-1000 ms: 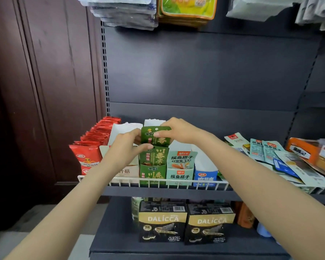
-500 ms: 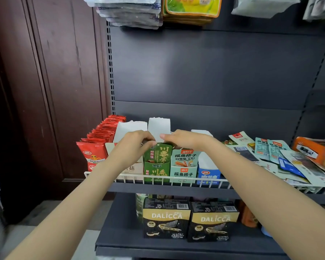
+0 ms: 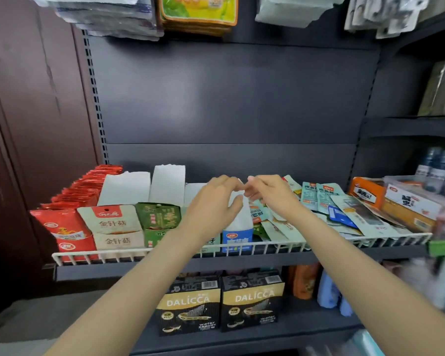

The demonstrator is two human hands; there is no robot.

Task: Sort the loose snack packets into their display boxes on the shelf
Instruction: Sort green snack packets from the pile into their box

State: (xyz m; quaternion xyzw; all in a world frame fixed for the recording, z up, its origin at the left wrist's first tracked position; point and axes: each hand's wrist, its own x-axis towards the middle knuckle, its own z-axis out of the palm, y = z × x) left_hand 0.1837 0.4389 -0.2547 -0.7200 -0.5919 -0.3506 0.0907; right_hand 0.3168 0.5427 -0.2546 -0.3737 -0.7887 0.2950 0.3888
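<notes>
Display boxes stand in a row behind the shelf's white wire rail: red packets, a beige box, a green box holding green packets, and a blue-and-white box. My left arm hides most of a teal box between the green and blue ones. My left hand and my right hand hover close together above the blue-and-white box, fingers loosely curved, with no packet visible in either. Loose teal and pale packets lie in a heap to the right of my right hand.
Orange and white cartons sit at the shelf's right end. Two black DALICCA wafer boxes stand on the lower shelf. Bagged goods hang overhead. A dark wooden panel borders the shelf on the left.
The green packet my hands held a second ago now stands in the green box. Both hands have let go and moved right, to above the blue-and-white box.
</notes>
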